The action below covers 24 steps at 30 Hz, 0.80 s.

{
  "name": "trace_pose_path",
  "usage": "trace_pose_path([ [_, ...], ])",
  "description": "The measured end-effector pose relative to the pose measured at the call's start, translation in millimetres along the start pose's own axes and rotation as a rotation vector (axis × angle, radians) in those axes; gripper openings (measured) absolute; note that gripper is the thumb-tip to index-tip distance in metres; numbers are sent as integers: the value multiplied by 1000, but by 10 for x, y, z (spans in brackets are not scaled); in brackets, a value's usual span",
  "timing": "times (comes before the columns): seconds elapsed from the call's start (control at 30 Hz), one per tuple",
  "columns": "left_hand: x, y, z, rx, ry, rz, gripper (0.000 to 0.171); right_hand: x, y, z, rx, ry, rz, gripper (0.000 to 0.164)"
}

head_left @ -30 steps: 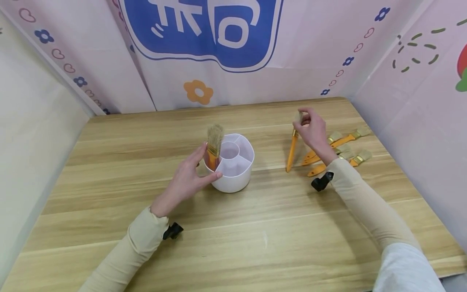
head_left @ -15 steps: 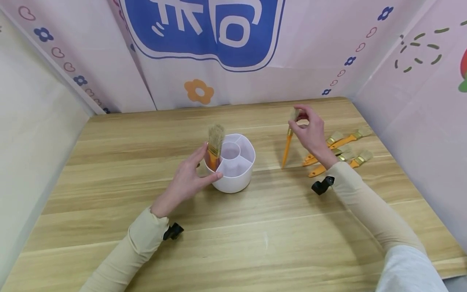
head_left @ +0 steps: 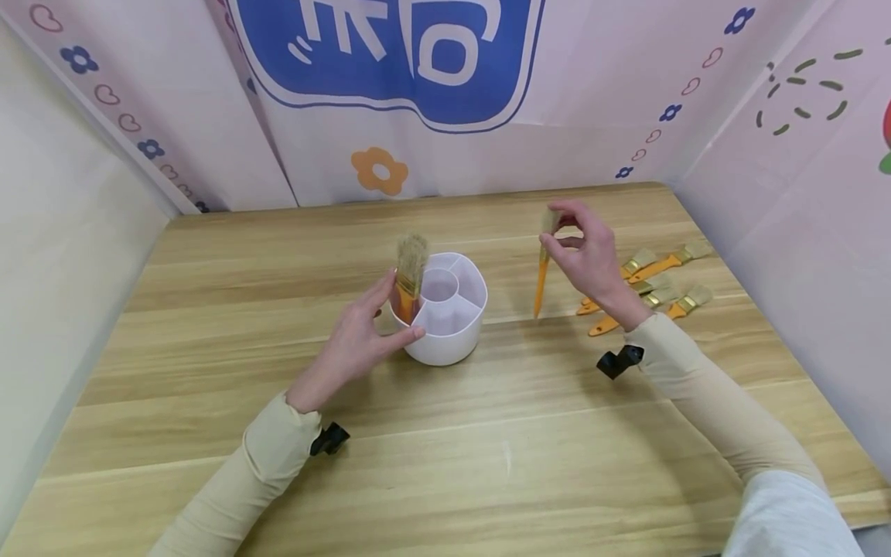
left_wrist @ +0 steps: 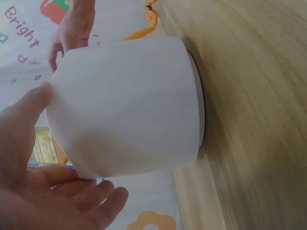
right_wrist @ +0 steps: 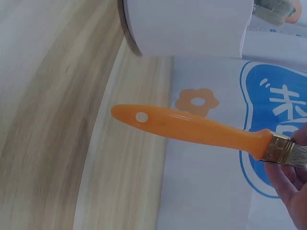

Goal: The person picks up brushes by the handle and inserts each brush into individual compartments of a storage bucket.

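Observation:
My left hand point(head_left: 353, 334) holds a white round divided caddy point(head_left: 445, 350) at its left side, thumb on the near rim and fingers along the outer edge. In its left compartment a paintbrush point(head_left: 409, 271) stands bristles up, leaning slightly; its lower handle is hidden inside. To the caddy's right, my right hand point(head_left: 587, 251) pinches another paintbrush by the bristle end, so its orange handle point(right_wrist: 192, 128) points down over the table. The left wrist view shows the caddy's smooth outer wall point(left_wrist: 127, 108), with thumb and fingers at its rim.
Several more orange-handled paintbrushes point(head_left: 647, 271) lie in a loose pile at the right of the wooden table point(head_left: 445, 464), under and beyond my right wrist. A printed cloth wall point(head_left: 320, 155) rises behind the table, with side walls left and right.
My right hand has moved left, bringing its paintbrush away from the pile and closer to the caddy; the handle hangs more upright. My left hand stays on the caddy.

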<state>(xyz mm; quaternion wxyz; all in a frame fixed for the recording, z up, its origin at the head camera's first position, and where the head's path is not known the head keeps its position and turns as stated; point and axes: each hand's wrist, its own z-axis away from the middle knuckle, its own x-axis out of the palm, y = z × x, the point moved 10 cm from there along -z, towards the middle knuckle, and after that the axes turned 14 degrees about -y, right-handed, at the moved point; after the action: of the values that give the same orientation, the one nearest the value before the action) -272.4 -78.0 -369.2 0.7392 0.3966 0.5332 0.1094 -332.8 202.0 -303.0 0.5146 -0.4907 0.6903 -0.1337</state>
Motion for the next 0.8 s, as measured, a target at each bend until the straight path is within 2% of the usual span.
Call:
trace_pose_path([
  [0.33, -2, 10, -6, 17, 3, 6, 94, 26, -361, 52, -165, 7, -75, 43],
  [0.8, 1, 7, -4, 9, -5, 14, 93, 40, -575, 81, -257, 11, -124, 42],
])
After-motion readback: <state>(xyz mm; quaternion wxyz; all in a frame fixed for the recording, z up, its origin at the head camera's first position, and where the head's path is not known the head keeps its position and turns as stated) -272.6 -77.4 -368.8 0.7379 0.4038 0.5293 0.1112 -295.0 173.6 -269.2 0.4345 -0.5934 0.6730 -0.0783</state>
